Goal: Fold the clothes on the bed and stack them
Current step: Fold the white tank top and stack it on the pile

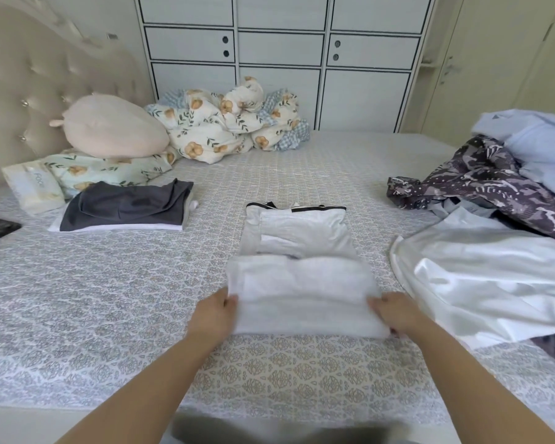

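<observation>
A bedroom in a home is shown, marked by a wide bed (109,299) covered with a patterned sheet and backed by a tufted headboard (29,91). A floral duvet (225,123) and pillows (109,169) are heaped at its far side, while white built-in cupboards (279,59) are ranged along the wall behind

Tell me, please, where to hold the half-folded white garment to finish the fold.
Grip the white garment at the two ends of its near folded edge, from the near side, as the left hand and right hand do; the far half lies flat beyond.
</observation>
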